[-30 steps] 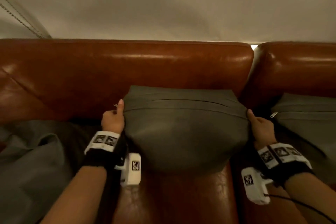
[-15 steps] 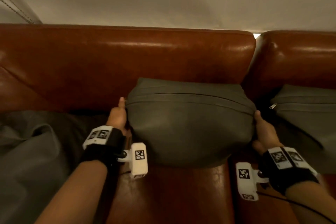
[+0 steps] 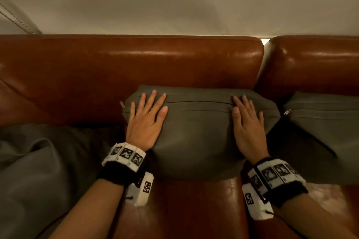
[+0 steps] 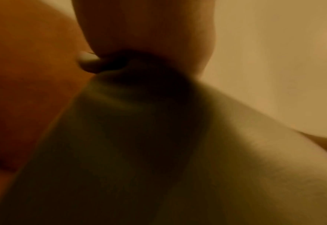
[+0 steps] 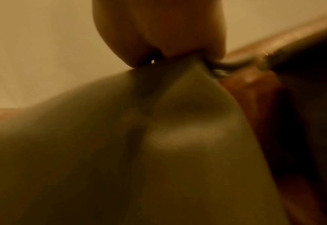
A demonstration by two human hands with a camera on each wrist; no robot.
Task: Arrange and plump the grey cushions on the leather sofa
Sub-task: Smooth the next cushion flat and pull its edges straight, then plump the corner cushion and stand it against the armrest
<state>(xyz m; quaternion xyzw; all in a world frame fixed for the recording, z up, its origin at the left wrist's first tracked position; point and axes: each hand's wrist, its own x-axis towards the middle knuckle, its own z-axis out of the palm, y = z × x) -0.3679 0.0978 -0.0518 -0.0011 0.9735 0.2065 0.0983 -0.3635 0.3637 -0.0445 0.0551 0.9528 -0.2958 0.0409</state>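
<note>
Two grey cushions stood against the sofa (image 3: 174,60) back: the middle cushion (image 3: 196,136) under my flat, spread left hand (image 3: 144,122) and right hand (image 3: 247,128), its neighbour (image 3: 320,122) beside it. A slumped grey one (image 3: 29,170) on the left seemed still untended.

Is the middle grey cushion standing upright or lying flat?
Upright: the middle cushion leans on the backrest, zip edge on top, both hands flat on it.
</note>
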